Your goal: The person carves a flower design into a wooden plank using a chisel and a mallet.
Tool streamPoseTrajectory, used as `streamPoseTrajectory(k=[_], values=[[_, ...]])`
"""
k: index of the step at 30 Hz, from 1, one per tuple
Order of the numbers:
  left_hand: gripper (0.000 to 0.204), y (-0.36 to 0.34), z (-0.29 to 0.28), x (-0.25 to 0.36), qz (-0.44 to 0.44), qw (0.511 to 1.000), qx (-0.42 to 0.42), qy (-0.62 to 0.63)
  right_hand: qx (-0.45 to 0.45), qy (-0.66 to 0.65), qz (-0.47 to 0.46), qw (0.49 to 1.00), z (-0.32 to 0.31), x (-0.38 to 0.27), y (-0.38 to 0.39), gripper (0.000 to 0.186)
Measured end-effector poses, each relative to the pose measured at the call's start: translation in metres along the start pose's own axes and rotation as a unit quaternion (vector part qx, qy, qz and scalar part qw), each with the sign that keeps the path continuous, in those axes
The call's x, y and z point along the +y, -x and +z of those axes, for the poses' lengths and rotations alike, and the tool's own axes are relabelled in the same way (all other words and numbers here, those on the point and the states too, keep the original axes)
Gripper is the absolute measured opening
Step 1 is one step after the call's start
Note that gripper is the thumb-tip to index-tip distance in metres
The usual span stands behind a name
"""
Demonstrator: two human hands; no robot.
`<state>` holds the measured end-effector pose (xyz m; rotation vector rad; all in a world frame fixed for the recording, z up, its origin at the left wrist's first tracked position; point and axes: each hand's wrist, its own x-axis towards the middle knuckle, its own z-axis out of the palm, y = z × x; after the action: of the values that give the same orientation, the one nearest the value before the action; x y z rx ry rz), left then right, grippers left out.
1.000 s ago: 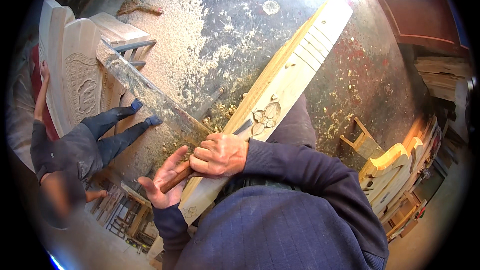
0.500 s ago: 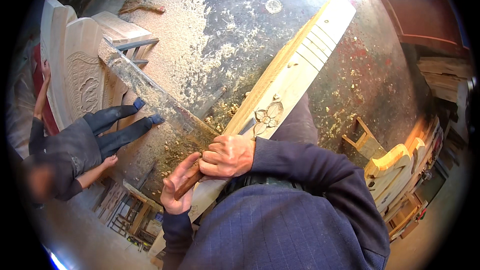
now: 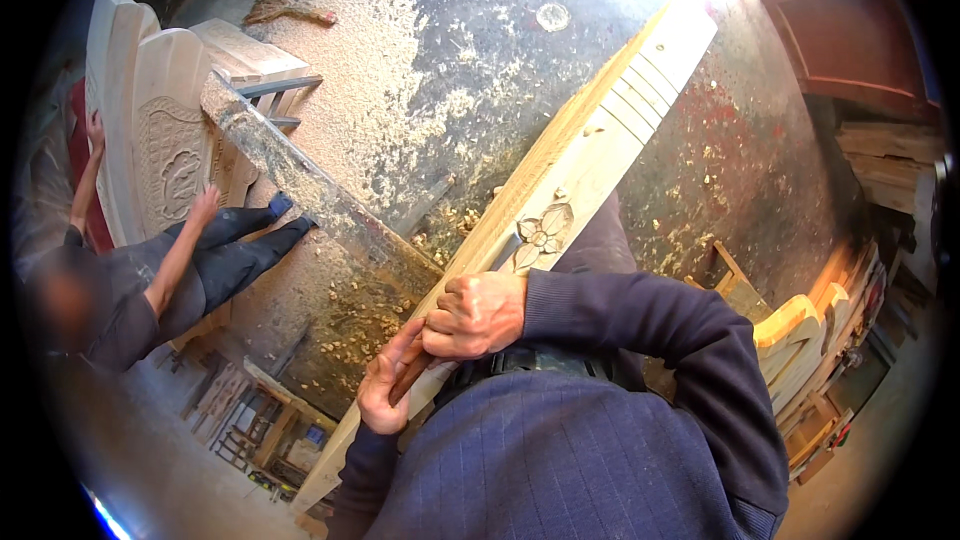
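Observation:
A long pale wooden beam (image 3: 590,155) slants across the middle, with a carved flower (image 3: 540,230) on its top face. My right hand (image 3: 475,315) is closed in a fist around a carving chisel. Its metal blade (image 3: 507,252) sticks out past the knuckles toward a flower petal; whether the edge touches the wood I cannot tell. At the other end, my left hand (image 3: 388,380) wraps the chisel's brown wooden handle (image 3: 408,376), fingers along one side. The middle of the chisel is hidden in my right fist.
At left a co-worker (image 3: 130,290) is by a carved wooden panel (image 3: 170,160). A dusty plank (image 3: 330,195) runs up to the beam. Shavings (image 3: 350,90) cover the floor. Curved wooden pieces (image 3: 800,340) stand at right, and a reddish-brown cabinet (image 3: 850,35) at upper right.
My left hand has gone from a spread palm to fingers closed on the handle. Both hands sit slightly further right. The co-worker's lower hand has risen toward the carved panel.

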<state>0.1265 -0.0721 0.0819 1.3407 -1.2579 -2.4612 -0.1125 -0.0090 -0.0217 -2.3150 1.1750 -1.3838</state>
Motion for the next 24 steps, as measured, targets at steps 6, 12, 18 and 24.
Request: streamPoseTrajectory(k=[6,12,18,24], values=[[0.075,0.014,0.017,-0.024,0.030,0.996,0.034,-0.071,-0.094,-0.015,-0.051,0.994,-0.005,0.000,0.010,0.023],[0.081,0.012,0.009,-0.021,0.037,0.997,-0.005,-0.063,-0.074,0.006,-0.056,0.996,-0.008,-0.002,0.006,0.020],[0.117,0.015,-0.011,-0.002,0.010,0.998,-0.035,-0.045,-0.037,0.066,-0.047,0.996,-0.010,-0.014,-0.010,0.019],[0.124,0.011,-0.001,0.012,0.020,0.999,-0.016,-0.044,-0.006,-0.006,-0.003,1.000,0.010,-0.009,-0.010,0.024]])
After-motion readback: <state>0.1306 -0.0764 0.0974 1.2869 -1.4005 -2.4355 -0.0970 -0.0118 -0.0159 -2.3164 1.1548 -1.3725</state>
